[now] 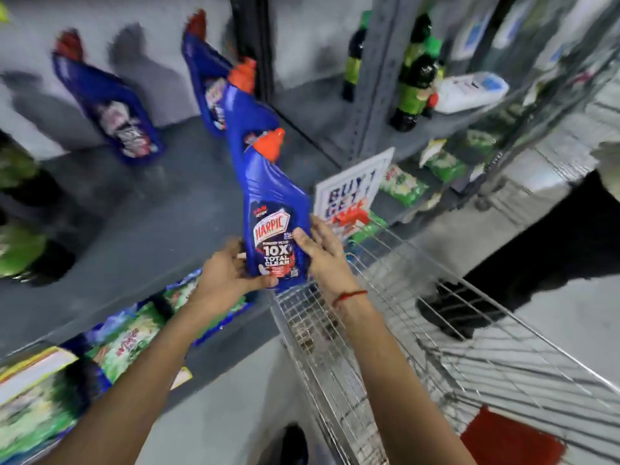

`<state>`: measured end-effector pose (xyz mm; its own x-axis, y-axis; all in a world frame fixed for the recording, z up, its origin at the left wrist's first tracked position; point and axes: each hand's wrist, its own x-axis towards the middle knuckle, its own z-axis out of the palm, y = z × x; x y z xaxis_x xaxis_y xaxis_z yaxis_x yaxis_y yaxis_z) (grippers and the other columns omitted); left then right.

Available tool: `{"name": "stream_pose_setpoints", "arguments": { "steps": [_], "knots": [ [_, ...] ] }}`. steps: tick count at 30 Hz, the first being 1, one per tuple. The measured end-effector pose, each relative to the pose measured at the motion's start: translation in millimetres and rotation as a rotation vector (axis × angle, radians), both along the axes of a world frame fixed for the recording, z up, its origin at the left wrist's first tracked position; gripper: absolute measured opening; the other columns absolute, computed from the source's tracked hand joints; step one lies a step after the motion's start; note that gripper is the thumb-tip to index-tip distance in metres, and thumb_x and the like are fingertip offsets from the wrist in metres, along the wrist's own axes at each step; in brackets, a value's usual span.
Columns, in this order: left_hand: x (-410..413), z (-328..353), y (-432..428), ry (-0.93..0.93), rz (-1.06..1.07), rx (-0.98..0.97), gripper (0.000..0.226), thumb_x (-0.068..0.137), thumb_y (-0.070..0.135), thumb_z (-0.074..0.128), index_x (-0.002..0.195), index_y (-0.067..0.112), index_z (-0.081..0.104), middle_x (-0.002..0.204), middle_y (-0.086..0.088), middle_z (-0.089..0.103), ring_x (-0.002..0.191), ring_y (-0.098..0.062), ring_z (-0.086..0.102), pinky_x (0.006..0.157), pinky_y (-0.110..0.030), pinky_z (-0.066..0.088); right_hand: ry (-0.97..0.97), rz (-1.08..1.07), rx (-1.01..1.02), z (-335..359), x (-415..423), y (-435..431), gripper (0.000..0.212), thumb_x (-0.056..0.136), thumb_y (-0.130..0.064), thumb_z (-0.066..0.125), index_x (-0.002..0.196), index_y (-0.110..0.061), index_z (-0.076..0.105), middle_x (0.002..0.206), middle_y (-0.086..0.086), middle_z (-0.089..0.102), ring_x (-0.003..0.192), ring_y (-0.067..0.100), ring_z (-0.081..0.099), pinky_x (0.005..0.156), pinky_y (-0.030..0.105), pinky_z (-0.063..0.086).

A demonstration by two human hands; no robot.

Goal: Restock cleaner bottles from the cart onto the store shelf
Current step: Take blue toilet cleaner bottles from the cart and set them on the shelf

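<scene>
A blue Harpic cleaner bottle (275,216) with an orange cap is held between both hands above the front edge of the grey shelf (141,223). My left hand (231,270) grips its base from the left and below. My right hand (322,253) presses flat against its right side. Three more blue bottles stand on the shelf: one right behind the held bottle (245,105), one further back (201,75), one to the far left (110,102). The wire cart (419,347) is at the lower right, beside my right forearm.
Black bottles with green labels (416,72) stand on the shelf to the right, beyond a grey upright post (379,78). A "BUY 1 GET 1" sign (349,193) hangs at the shelf edge. Green packets (134,337) fill the lower shelf. A person's dark shoe (449,317) shows through the cart.
</scene>
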<state>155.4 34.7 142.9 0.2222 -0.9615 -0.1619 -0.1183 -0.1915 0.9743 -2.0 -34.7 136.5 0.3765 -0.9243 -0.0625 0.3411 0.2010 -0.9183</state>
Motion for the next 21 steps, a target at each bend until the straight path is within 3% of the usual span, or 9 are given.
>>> {"name": "stream_pose_setpoints", "arguments": {
  "steps": [2,5,8,9,11,14,21],
  "knots": [
    [18.3,13.2,3.9,-0.051,0.073,-0.062,0.061,0.05,-0.009,0.082,0.094,0.022,0.054,0.087,0.003,0.066,0.065,0.004,0.066,0.067,-0.018,0.055,0.012,0.098,-0.075,19.3,23.0,-6.0,0.021,0.08,-0.013,0.06,0.094,-0.028,0.065,0.092,-0.015,0.074,0.089,0.002,0.065,0.079,0.022,0.056],
    [46.3,28.7,8.9,-0.12,0.168,-0.139,0.068,0.051,-0.005,0.084,0.109,0.012,0.053,0.093,0.0,0.067,0.073,-0.005,0.067,0.064,-0.01,0.053,0.026,0.22,-0.157,41.0,56.1,-16.2,0.025,0.085,-0.012,0.057,0.103,-0.029,0.062,0.1,-0.015,0.072,0.097,0.001,0.063,0.081,0.021,0.054],
    [74.8,39.0,13.1,-0.246,0.246,-0.2,0.069,0.051,0.005,0.087,0.11,0.014,0.052,0.095,0.006,0.066,0.079,-0.006,0.064,0.068,-0.008,0.051,0.065,0.324,-0.247,57.0,88.7,-23.4,0.031,0.089,-0.011,0.055,0.113,-0.031,0.056,0.119,0.0,0.063,0.109,0.013,0.059,0.096,0.037,0.05],
    [83.5,39.7,13.9,-0.268,0.263,-0.202,0.069,0.051,0.007,0.088,0.11,0.014,0.052,0.096,0.005,0.065,0.08,-0.006,0.064,0.068,-0.008,0.05,0.082,0.355,-0.28,60.4,98.1,-24.7,0.032,0.09,-0.011,0.054,0.114,-0.032,0.055,0.12,0.002,0.061,0.109,0.012,0.059,0.097,0.037,0.05],
    [98.9,38.4,14.9,-0.29,0.294,-0.199,0.07,0.05,0.009,0.088,0.109,0.015,0.051,0.095,0.007,0.065,0.078,-0.002,0.064,0.066,-0.007,0.049,0.124,0.384,-0.33,65.7,113.7,-25.3,0.031,0.09,-0.01,0.053,0.112,-0.033,0.054,0.117,-0.001,0.061,0.103,0.003,0.061,0.093,0.026,0.052],
    [115.2,34.5,11.7,-0.274,0.332,-0.204,0.069,0.049,0.005,0.087,0.105,0.02,0.049,0.092,0.011,0.065,0.073,0.008,0.064,0.064,-0.003,0.048,0.154,0.402,-0.39,67.9,133.3,-28.5,0.028,0.09,-0.004,0.051,0.114,-0.019,0.051,0.117,0.006,0.057,0.096,-0.007,0.061,0.086,0.015,0.051],
    [133.6,23.3,-5.0,-0.251,0.4,-0.216,0.066,0.053,-0.003,0.084,0.103,0.02,0.047,0.094,0.003,0.064,0.083,-0.005,0.062,0.069,-0.007,0.051,0.228,0.444,-0.383,64.9,159.8,-41.8,0.033,0.091,-0.002,0.049,0.12,-0.016,0.044,0.12,-0.002,0.05,0.097,-0.008,0.055,0.074,0.003,0.046]
  ]
}}
